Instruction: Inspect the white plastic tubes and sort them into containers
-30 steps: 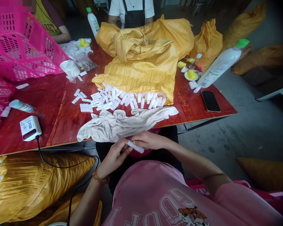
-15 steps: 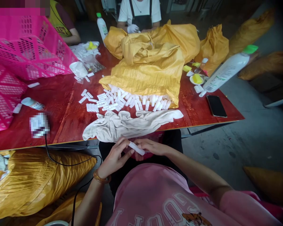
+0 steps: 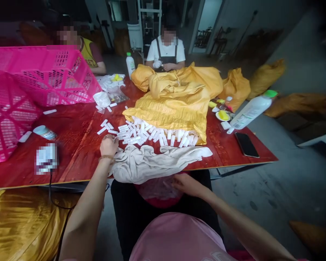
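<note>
My left hand [image 3: 109, 146] is over the red table at the left end of a pile of small white plastic pieces [image 3: 143, 131]. Its fingers are bent down at the pile; what they hold, if anything, is hidden. Below the table edge, my right hand [image 3: 183, 182] hovers at the rim of a pink container [image 3: 159, 203] between my legs, with its fingers bent together. Whitish pieces lie in that container, too blurred to tell apart. A crumpled light cloth [image 3: 143, 165] lies along the table's front edge, and a yellow sack [image 3: 174, 108] opens onto the pile.
Pink baskets [image 3: 57, 78] stand at the left of the red table [image 3: 78, 145]. A white bottle [image 3: 251, 111] and a black phone [image 3: 246, 144] are at the right. A cable [image 3: 51, 188] hangs off the front edge. Two people sit across the table.
My hands have parted from the white piece they held together. The left moved up and left to the pile, the right stayed low over the container. The camera view has tilted up.
</note>
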